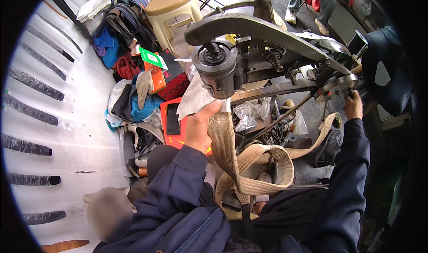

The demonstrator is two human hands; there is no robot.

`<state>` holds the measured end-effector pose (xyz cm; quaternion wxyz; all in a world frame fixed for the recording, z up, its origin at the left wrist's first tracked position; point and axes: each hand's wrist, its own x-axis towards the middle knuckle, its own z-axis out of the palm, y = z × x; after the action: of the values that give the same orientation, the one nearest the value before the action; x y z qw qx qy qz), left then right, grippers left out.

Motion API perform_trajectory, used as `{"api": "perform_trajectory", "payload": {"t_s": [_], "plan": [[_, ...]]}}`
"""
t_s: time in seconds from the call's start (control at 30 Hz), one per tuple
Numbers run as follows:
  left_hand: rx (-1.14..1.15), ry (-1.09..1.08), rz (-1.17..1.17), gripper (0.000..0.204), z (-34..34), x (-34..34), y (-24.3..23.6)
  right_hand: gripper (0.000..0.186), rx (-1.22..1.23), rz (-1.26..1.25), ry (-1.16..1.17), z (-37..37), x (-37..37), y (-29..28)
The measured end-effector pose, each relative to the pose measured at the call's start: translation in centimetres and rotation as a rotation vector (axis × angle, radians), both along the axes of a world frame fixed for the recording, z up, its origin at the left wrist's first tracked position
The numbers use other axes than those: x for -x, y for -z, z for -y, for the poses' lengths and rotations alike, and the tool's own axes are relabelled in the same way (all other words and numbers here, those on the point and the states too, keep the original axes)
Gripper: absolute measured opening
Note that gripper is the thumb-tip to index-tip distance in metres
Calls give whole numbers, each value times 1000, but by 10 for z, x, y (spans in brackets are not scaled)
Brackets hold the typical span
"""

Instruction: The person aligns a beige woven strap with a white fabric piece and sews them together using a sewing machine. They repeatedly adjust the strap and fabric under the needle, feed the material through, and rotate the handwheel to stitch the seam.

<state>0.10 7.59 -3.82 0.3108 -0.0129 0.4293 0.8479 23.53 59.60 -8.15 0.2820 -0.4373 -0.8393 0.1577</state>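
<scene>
A hand-cranked shoe-repair sewing machine [263, 32] of dark metal stands in front of me, with a round cylinder head [215, 68] at its left end. Just below that head, my left hand [201, 127] is closed on a beige webbing strap [223, 135], thumb on top. The strap's upper end runs up under the head; whether a needle is in it is hidden. Its slack hangs in wide loops [267, 181] over my lap. On the right, my right hand [353, 105] is closed at the edge of the machine's metal handwheel [336, 88]; its grip is partly hidden.
A beige plastic stool [171, 8] stands at the back left, beside piled bags and clothes [122, 26]. A dark phone [173, 118] lies on a red packet. Scissors [280, 130] and plastic bags lie beneath the machine. Another person's legs [312, 3] show at the far right.
</scene>
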Motion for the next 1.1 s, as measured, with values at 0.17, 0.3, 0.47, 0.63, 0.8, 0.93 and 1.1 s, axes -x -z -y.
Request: {"api": "perform_trajectory", "payload": {"t_s": [0.17,0.3,0.47,0.63,0.8,0.93,1.1], "plan": [[36,-60,-87,26,-1,3,5,32,654,168,-155,86,27,13],[32,-60,-69,27,-3,2,6,36,783,75,-378,153,41,-39],[49,-52,-49,27,-3,2,2,19,334,-178,-292,126,33,-101],[78,-63,-15,26,-3,1,-4,16,-48,6,-15,33,15,-64],[57,-74,-39,26,-4,2,-2,30,77,192,62,17,5,0],[42,-75,-104,27,-4,2,-2,33,762,74,-234,90,28,20],[7,-90,-123,40,-7,-4,-8,31,717,122,-322,142,44,-13]]}}
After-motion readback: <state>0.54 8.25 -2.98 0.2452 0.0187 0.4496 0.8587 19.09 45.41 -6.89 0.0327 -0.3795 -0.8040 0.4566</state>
